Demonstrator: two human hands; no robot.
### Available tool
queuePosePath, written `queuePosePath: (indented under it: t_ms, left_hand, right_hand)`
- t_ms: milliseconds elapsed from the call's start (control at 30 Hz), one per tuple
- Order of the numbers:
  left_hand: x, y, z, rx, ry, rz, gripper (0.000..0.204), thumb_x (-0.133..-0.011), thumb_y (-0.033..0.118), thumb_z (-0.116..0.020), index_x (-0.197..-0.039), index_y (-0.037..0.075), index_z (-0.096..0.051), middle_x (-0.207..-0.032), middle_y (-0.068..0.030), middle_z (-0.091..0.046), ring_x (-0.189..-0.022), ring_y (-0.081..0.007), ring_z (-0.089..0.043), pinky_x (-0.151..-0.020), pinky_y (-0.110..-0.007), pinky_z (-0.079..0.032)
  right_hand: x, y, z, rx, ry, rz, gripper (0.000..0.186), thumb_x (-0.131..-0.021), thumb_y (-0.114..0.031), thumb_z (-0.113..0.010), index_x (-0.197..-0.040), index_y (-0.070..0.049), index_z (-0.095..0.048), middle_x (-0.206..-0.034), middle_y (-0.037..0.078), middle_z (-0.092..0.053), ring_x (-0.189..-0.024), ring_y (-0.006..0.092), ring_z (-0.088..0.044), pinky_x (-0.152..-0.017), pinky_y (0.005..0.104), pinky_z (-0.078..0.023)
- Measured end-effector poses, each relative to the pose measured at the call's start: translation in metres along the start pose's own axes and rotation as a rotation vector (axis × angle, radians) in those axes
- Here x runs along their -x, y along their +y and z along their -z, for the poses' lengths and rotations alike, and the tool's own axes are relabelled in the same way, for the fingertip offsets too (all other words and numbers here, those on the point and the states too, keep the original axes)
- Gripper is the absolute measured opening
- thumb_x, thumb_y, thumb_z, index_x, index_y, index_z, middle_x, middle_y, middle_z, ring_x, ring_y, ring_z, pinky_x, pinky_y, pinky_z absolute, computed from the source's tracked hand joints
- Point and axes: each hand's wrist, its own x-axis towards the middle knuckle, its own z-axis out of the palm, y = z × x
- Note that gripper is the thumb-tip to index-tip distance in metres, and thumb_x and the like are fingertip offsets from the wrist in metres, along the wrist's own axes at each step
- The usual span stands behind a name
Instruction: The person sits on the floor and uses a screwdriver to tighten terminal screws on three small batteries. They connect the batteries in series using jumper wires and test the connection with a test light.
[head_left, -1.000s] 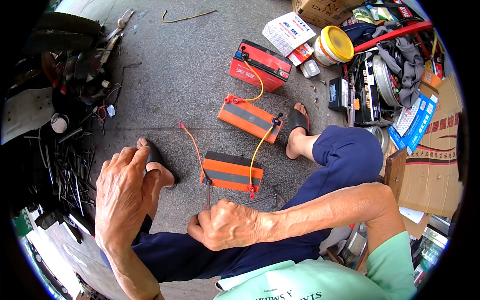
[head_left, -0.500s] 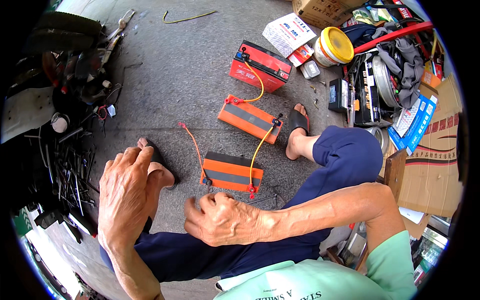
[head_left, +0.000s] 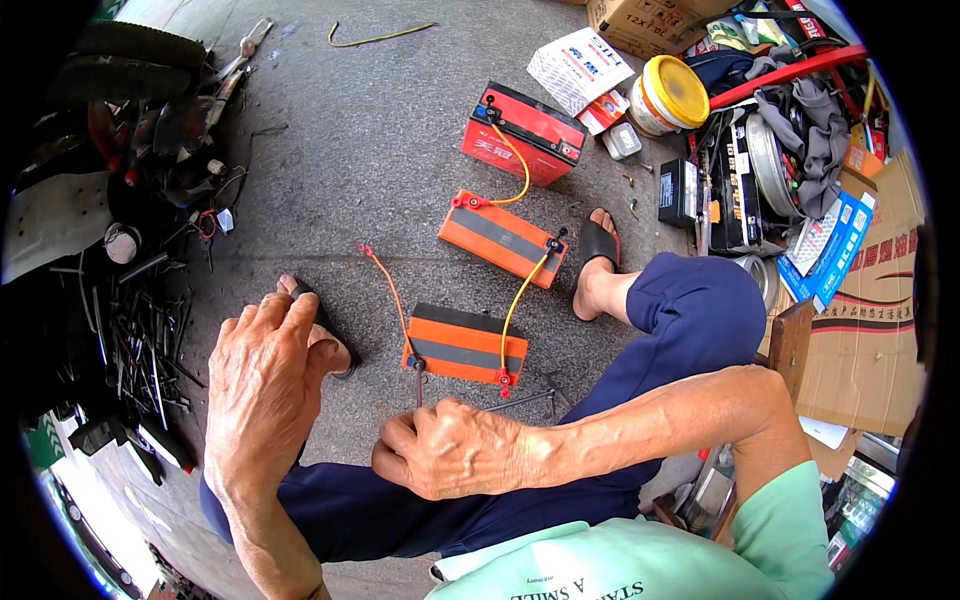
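My left hand [head_left: 262,385] is over my left leg, fingers loosely bent, nothing visible in them. My right hand [head_left: 445,450] is closed on a thin metal tool [head_left: 420,393] at the black terminal of the nearest orange battery [head_left: 458,352]. A yellow lead [head_left: 520,300] joins that battery to the middle orange battery [head_left: 488,236], which lies on its side. Another yellow lead runs on to a red battery [head_left: 515,150] standing behind. An orange lead [head_left: 395,290] with a loose red end rises from the nearest battery's black terminal. Metal rods [head_left: 520,400] lie beside it.
At right are a yellow-lidded bucket [head_left: 670,95], boxes [head_left: 580,75], a small black battery [head_left: 680,190], cardboard [head_left: 860,370] and assorted clutter. Dark vehicle parts [head_left: 110,160] and scattered tools [head_left: 140,370] lie at left. My sandalled feet [head_left: 598,265] flank the batteries.
My right fingers loosened half a second ago and are curled closed again. My left hand has shifted slightly to the right. The batteries and leads stay in place.
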Motion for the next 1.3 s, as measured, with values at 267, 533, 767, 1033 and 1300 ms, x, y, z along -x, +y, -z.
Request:
queuePosePath:
  t_ms: [267, 533, 767, 1033, 1300]
  left_hand:
    - [-0.001, -0.001, -0.004, 0.001, 0.052, -0.047, 0.04, -0.075, 0.011, -0.063, -0.113, 0.0, -0.056, -0.101, -0.0157, -0.058, -0.09, -0.0311, -0.055, -0.08, -0.038, -0.041]
    - [-0.001, 0.0, -0.003, 0.015, 0.036, -0.058, 0.039, -0.075, 0.012, -0.062, -0.112, -0.002, -0.056, -0.1, -0.0162, -0.058, -0.088, -0.0312, -0.055, -0.078, -0.038, -0.041]
    - [-0.002, 0.002, -0.002, 0.003, 0.025, -0.06, 0.039, -0.076, 0.012, -0.061, -0.112, -0.002, -0.056, -0.099, -0.0165, -0.059, -0.087, -0.0316, -0.055, -0.077, -0.038, -0.041]
    - [0.001, -0.001, -0.004, 0.001, 0.033, -0.055, 0.036, -0.075, 0.012, -0.061, -0.108, -0.001, -0.056, -0.094, -0.0146, -0.058, -0.086, -0.0309, -0.055, -0.077, -0.038, -0.041]
    - [0.012, -0.018, -0.011, 0.027, 0.112, -0.06, 0.018, -0.076, 0.015, -0.064, -0.087, 0.004, -0.055, -0.085, -0.01, -0.054, -0.09, -0.0277, -0.054, -0.078, -0.039, -0.039]
  right_hand:
    - [0.002, 0.001, -0.002, 0.12, -0.018, -0.021, 0.015, -0.068, -0.015, -0.058, -0.078, -0.003, -0.057, -0.054, 0.001, -0.045, -0.048, 0.0091, -0.047, -0.036, 0.0219, -0.035]
    - [0.005, -0.006, -0.007, -0.002, -0.036, 0.002, 0.016, -0.07, -0.016, -0.058, -0.074, -0.001, -0.056, -0.057, 0.005, -0.05, -0.049, 0.0145, -0.053, -0.037, 0.0284, -0.04]
    - [-0.001, 0.001, 0.003, -0.001, 0.065, -0.027, 0.016, -0.065, -0.015, -0.06, -0.072, -0.002, -0.056, -0.051, 0.001, -0.043, -0.047, 0.0087, -0.046, -0.035, 0.0214, -0.03]
    - [0.004, -0.003, 0.0, 0.109, -0.08, -0.013, 0.016, -0.066, -0.016, -0.059, -0.075, -0.004, -0.057, -0.054, 0.002, -0.046, -0.05, 0.0099, -0.05, -0.037, 0.0223, -0.034]
    - [0.002, -0.005, 0.0, 0.086, -0.103, 0.062, 0.01, -0.069, -0.016, -0.057, -0.071, -0.007, -0.052, -0.058, 0.004, -0.046, -0.046, 0.011, -0.053, -0.036, 0.026, -0.04]
